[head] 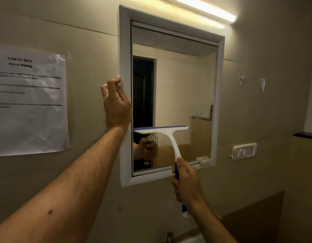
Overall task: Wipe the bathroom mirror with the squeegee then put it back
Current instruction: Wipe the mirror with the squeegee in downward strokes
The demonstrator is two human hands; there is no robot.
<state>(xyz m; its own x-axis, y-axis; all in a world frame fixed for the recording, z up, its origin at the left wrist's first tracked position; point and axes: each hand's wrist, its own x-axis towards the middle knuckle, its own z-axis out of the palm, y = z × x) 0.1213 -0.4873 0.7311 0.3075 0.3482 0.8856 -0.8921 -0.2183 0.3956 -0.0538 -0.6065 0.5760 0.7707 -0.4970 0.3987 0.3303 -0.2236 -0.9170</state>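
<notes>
One squeegee [162,131], one mirror [178,85]: our right hand [188,183] has its grip wrapped round the handle, blade level across the mirror's lower glass, handle slanting down; left hand [116,104] clasps the mirror's left frame edge.

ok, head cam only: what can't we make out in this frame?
- Paper sheet: body text blurred, left side cut by the frame edge.
- Squeegee: handle middle hidden inside the right hand.
- Mirror frame, left side: partly covered by the left hand.
- Tap: cut by the bottom edge.
- Where the squeegee is stored: not visible.
</notes>
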